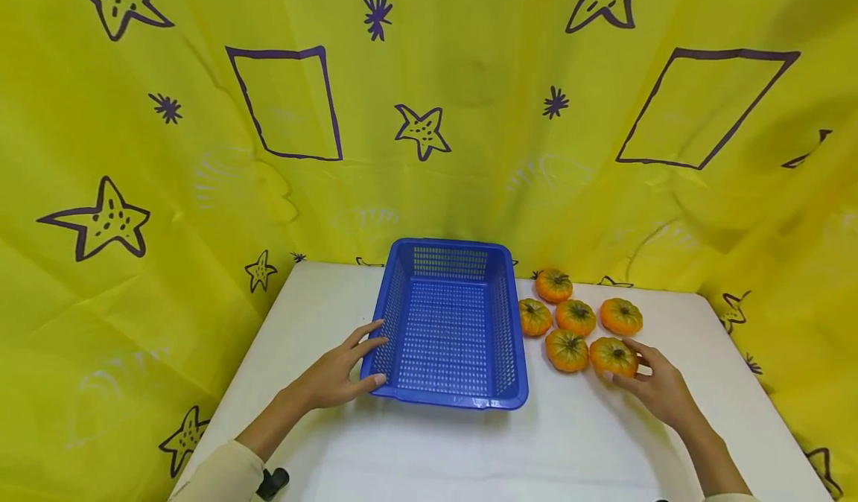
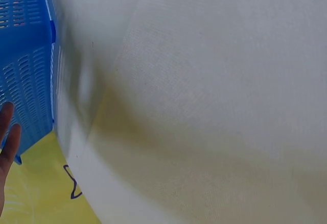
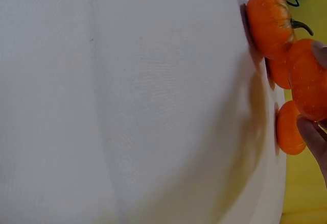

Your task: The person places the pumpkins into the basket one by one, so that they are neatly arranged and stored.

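My right hand (image 1: 660,386) pinches a small orange pumpkin (image 1: 613,357) with a green-yellow top, thumb on the near side and fingers on the far side. In the right wrist view this pumpkin (image 3: 306,83) appears slightly above the white surface. Beside it sits another small pumpkin (image 1: 567,350). A blue perforated plastic basket (image 1: 442,401) stands in the middle, with nothing inside. Over its left rim lies my left hand (image 1: 335,375), fingers fairly straight and thumb near the front left corner. Only its fingertips show in the left wrist view, against the basket's wall (image 2: 30,86).
More small pumpkins lie right of the basket, among them one at the back (image 1: 553,286) and one at the right (image 1: 621,316). Everything stands on a white-covered table (image 1: 415,457). Yellow curtains (image 1: 469,189) with star drawings enclose its back and sides.
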`<action>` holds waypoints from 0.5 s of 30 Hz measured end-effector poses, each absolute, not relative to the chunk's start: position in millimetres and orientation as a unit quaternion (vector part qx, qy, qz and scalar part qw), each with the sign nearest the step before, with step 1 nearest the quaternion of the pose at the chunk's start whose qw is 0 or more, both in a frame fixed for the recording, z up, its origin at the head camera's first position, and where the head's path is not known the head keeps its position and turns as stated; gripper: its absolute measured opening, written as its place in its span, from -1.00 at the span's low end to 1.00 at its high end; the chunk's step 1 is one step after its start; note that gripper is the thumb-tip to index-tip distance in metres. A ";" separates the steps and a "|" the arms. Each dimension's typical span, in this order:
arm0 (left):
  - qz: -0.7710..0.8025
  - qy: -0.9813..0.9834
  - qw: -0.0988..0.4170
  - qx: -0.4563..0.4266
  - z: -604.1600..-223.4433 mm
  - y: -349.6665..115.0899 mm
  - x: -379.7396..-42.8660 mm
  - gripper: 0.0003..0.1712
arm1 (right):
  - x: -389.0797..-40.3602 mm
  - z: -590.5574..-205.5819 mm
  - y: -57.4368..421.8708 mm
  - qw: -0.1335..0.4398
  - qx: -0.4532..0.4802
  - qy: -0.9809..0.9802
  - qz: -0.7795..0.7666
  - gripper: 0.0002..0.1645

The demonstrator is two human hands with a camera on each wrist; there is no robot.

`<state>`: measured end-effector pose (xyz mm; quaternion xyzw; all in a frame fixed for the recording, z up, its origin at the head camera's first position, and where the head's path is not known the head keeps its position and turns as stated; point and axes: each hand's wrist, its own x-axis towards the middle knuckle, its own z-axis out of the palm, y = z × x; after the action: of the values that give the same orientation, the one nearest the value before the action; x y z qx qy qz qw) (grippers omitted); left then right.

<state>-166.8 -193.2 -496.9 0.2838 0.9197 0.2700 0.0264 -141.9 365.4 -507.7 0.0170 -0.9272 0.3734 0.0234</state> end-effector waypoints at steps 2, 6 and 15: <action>0.269 0.920 0.024 0.284 -497.2 -193.8 -167.4 -0.22 | -142.9 -505.0 362.9 0.041 0.025 -0.927 0.373 -0.07; 0.270 0.920 0.027 0.282 -498.0 -194.2 -168.3 -0.22 | -143.8 -497.6 356.9 0.069 0.039 -0.919 0.386 -0.10; 0.271 0.921 0.034 0.277 -498.7 -192.9 -168.1 -0.22 | -147.0 -473.4 341.5 0.067 0.053 -0.908 0.411 -0.13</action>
<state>-168.1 -192.9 -498.7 0.2771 0.9213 0.2706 0.0336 -147.0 341.5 -473.4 0.0527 -0.9075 0.4112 0.0670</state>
